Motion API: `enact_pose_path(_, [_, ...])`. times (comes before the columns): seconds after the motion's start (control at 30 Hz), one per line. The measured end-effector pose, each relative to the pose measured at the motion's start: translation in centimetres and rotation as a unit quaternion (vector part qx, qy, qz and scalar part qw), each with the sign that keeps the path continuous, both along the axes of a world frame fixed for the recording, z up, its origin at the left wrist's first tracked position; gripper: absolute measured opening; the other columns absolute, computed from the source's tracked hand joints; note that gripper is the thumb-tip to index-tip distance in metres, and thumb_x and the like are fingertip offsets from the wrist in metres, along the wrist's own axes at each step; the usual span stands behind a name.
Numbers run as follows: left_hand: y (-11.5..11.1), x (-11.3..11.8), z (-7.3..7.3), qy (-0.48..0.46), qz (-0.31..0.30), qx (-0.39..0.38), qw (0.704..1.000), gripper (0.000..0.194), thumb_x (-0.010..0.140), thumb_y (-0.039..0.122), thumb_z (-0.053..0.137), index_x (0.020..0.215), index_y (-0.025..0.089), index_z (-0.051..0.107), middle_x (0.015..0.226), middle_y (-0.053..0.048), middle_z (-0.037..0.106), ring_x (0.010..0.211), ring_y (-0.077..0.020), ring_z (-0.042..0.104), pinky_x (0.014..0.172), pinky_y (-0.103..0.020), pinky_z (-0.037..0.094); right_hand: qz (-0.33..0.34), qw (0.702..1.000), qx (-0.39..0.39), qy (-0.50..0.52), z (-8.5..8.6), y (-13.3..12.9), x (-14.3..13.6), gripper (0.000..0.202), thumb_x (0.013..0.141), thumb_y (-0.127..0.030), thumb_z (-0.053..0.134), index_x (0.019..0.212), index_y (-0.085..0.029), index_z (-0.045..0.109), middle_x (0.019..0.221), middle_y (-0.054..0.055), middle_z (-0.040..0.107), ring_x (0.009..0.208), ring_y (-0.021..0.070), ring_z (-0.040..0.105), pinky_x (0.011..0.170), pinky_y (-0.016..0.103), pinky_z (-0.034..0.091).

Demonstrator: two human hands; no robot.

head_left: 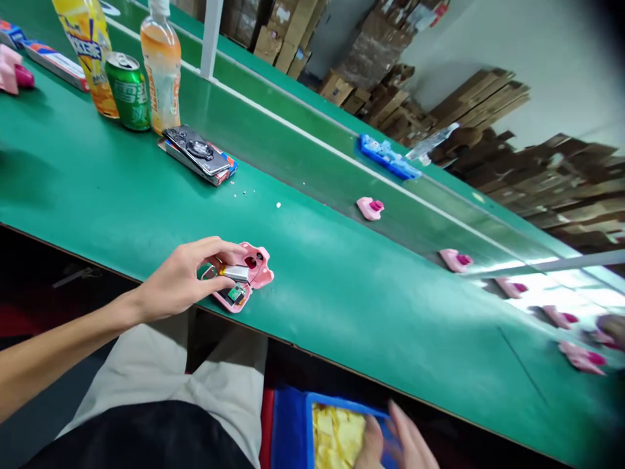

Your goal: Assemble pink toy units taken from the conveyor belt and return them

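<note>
Currently | left hand [180, 277] pinching opened pink casing [264, 275] | right hand [409, 446] spread | green can [127, 94] lettering unclear

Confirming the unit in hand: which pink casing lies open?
The pink casing at the left hand: its halves are spread, baring a green circuit board. The other pink casings show no insides.

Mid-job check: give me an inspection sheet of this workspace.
Surface: green tabletop, white crumbs scattered.
Job's things: opened pink casing, silver pouch battery, green circuit board; blue bin of yellow pieces below the table edge.
Clutter: phone on a flat box, green can, orange drink bottle, yellow drink bottle.
Hands: left hand at the battery, grip unclear; right hand blurred over the bin, fingers apart.
Cables: thin dark wire at the casing; ends too small to trace.
Surroundings: row of pink casings to the right, stacked cartons behind.
</note>
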State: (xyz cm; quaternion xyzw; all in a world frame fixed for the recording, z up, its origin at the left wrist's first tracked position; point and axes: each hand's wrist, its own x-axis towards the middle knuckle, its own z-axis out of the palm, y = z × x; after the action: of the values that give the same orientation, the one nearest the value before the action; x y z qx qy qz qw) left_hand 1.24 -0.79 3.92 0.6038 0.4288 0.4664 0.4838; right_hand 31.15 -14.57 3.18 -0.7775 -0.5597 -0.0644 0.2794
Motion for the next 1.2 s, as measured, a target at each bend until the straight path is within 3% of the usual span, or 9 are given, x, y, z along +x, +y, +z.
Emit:
enact_pose_path(0.07, [-0.3,0.2,0.5,0.028,-0.038,0.023,0.999,0.031,0.083,0.023,0.073,0.114,0.02,0.072,0.095,-0.002,0.07,0.089,-0.0176,0.067,0.083,-0.028,0.056,0.195,0.98,0.05,-0.005,1.5,3.7,-3.2,0.042,0.098,-0.035,0.061,0.139,-0.04,0.055,0.129,0.007,0.068,0.101,0.0277,0.072,0.089,0.048,0.061])
enact_pose_path(0.13, [-0.4,0.5,0.7,0.027,-0.06,0.033,0.997,0.031,0.084,0.021,0.071,0.115,0.019,0.07,0.096,-0.002,0.071,0.089,-0.0175,0.067,0.081,-0.027,0.055,0.402,0.915,-0.007,0.016,3.0,7.9,-6.2,0.036,0.099,-0.029,0.06,0.134,-0.028,0.059,0.13,0.008,0.068,0.106,0.0241,0.071,0.092,0.041,0.06])
enact_pose_path(0.23, [-0.4,0.7,0.6,-0.009,-0.073,0.039,0.997,0.036,0.086,0.019,0.071,0.122,0.019,0.066,0.098,-0.002,0.072,0.091,-0.0176,0.068,0.083,-0.027,0.055,0.509,0.856,-0.091,0.021,4.7,12.3,-9.0,0.021,0.101,-0.018,0.053,0.118,-0.021,0.066,0.11,0.007,0.074,0.098,0.0208,0.071,0.084,0.034,0.059])
enact_pose_path(0.47, [-0.4,0.2,-0.5,-0.06,-0.083,0.037,0.994,0.046,0.089,0.016,0.071,0.132,0.024,0.057,0.11,-0.004,0.071,0.099,-0.0177,0.068,0.088,-0.029,0.056,0.538,0.835,-0.089,0.068,5.1,13.5,-8.7,0.027,0.094,-0.012,0.065,0.119,-0.021,0.07,0.11,0.004,0.075,0.099,0.0174,0.071,0.09,0.031,0.058])
enact_pose_path(0.6, [-0.6,-0.8,-1.2,0.087,-0.044,0.111,0.989,0.074,0.083,0.024,0.082,0.147,0.028,0.047,0.145,-0.01,0.055,0.125,-0.0261,0.055,0.102,-0.038,0.052,0.505,0.849,-0.068,0.141,4.4,13.0,-8.6,0.025,0.091,-0.013,0.07,0.111,-0.026,0.076,0.107,0.001,0.076,0.097,0.0146,0.072,0.085,0.026,0.059])
enact_pose_path(0.73, [-0.8,-0.5,-2.2,0.217,0.014,0.179,0.959,0.02,0.099,0.016,0.06,0.116,0.019,0.07,0.113,-0.007,0.069,0.106,-0.0215,0.061,0.094,-0.035,0.052,0.486,0.86,-0.037,0.153,3.0,11.4,-9.1,0.029,0.091,-0.008,0.068,0.113,-0.024,0.076,0.106,0.003,0.073,0.093,0.0123,0.07,0.081,0.023,0.06])
enact_pose_path(0.83, [-0.9,0.1,-2.9,0.213,0.045,0.197,0.956,0.018,0.102,0.014,0.053,0.102,0.014,0.071,0.101,-0.006,0.071,0.093,-0.0175,0.064,0.083,-0.029,0.053,0.473,0.873,-0.026,0.117,1.9,10.2,-9.3,0.033,0.092,-0.003,0.063,0.117,-0.021,0.074,0.109,0.007,0.071,0.094,0.0127,0.069,0.082,0.023,0.061])
enact_pose_path(0.97, [-1.2,0.2,-3.2,0.211,0.052,0.214,0.952,0.013,0.102,0.013,0.055,0.101,0.014,0.068,0.1,-0.005,0.071,0.094,-0.0164,0.065,0.085,-0.028,0.052,0.474,0.879,-0.027,0.049,1.0,10.1,-9.0,0.034,0.093,-0.001,0.059,0.118,-0.019,0.073,0.112,0.01,0.069,0.098,0.0156,0.068,0.084,0.027,0.061])
enact_pose_path(1.2, [-1.4,0.3,-3.1,0.26,0.041,0.233,0.936,0.015,0.103,0.011,0.05,0.101,0.013,0.064,0.1,-0.007,0.07,0.095,-0.0195,0.064,0.086,-0.033,0.052,0.503,0.861,-0.072,0.001,1.6,10.7,-8.8,0.036,0.094,0.001,0.05,0.119,-0.013,0.071,0.11,0.013,0.068,0.099,0.0174,0.065,0.085,0.029,0.062])
